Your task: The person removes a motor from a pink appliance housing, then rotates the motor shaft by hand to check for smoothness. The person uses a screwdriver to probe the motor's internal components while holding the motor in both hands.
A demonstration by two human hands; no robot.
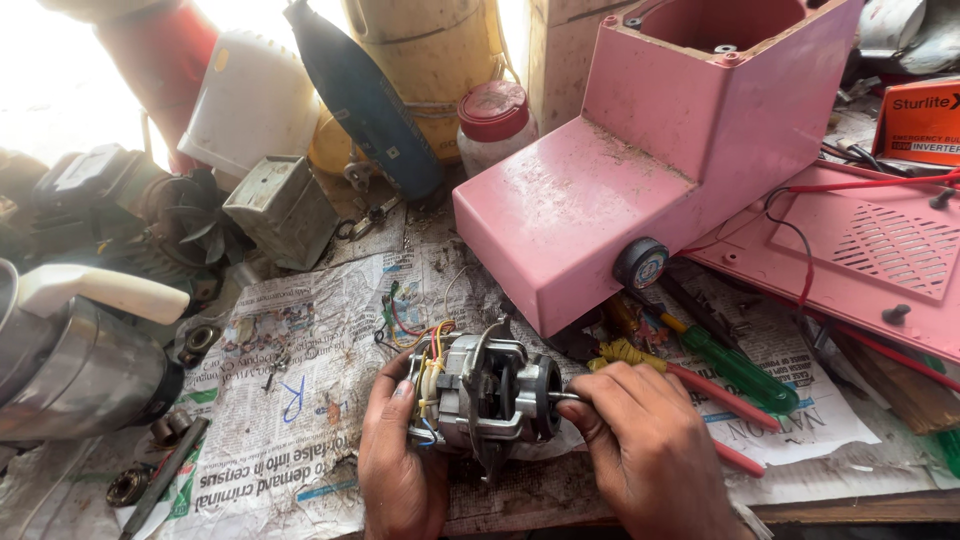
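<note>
Head view, ribbed metal motor [487,388], both hands

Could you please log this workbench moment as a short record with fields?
Left hand: left hand grips the wired end of the electric motor
Right hand: right hand pinches the motor's shaft end
Motor wiring: coloured wires bunched at its left end
Behind: pink appliance housing, dusty, lying on the bench
Right of motor: green-handled screwdriver
Surface: newspaper
</note>
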